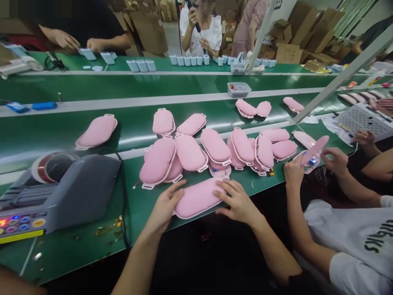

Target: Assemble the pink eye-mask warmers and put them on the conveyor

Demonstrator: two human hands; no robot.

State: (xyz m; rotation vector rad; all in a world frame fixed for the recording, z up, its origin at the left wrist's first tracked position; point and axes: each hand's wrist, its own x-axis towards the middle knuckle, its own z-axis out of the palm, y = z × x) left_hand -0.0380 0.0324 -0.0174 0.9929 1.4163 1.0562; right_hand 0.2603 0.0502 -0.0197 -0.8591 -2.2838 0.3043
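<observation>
Head view looks down on a long green worktop [76,246] with a shiny conveyor lane running across it. Left of the pink oval padded shell [198,198] lying at the worktop's near edge stands a grey tape-dispensing machine [73,190] with coloured buttons. Just behind that shell sits a heap of matching pink oval shells [215,151], some stacked and overlapping. The left hand [166,205] rests flat on the shell's left end, fingers spread over its top, holding it down. The right hand [238,200] presses on the shell's right end with fingers open and curved. To the right of the shell, a co-worker's hands [316,164] hold another pink shell, tilted. Beyond the heap, small white boxes [188,60] line the far side.
</observation>
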